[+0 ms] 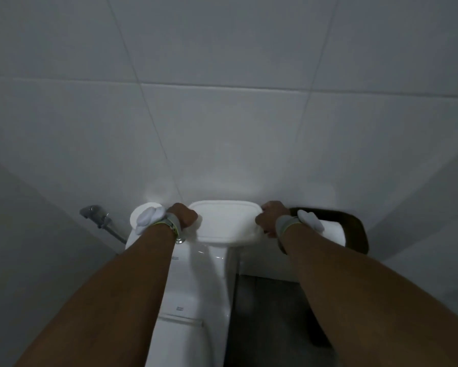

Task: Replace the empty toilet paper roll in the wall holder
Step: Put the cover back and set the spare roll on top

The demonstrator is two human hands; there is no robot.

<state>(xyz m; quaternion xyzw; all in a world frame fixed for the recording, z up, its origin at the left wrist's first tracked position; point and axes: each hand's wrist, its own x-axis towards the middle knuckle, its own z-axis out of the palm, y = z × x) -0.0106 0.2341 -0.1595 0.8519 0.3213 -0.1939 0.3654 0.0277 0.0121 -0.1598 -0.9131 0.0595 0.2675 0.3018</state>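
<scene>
A: What are the hands doing?

B: Both are reaching forward over the toilet. The left hand (183, 215) is curling its fingers over the left end of a white rectangular container (226, 223), and the right hand (271, 218) is gripping the right end. The container is sitting on top of the toilet tank (193, 256), against the tiled wall (222, 123).

A: Anything on the wrists?

B: Each is wearing a grey band with a white lump on it.

A: And the toilet paper?

B: A white toilet paper roll (137, 214) is standing on the tank's left end, partly hidden behind the left wrist. Another white roll (335, 230) is lying to the right, inside a dark brown basket (355, 226), just past the right wrist. I cannot tell whether either is full, and no wall holder is showing.

A: What else is around?

B: A metal spray hose (100, 221) is hanging on the left wall, and the toilet seat lid (180, 340) is lying closed below.
</scene>
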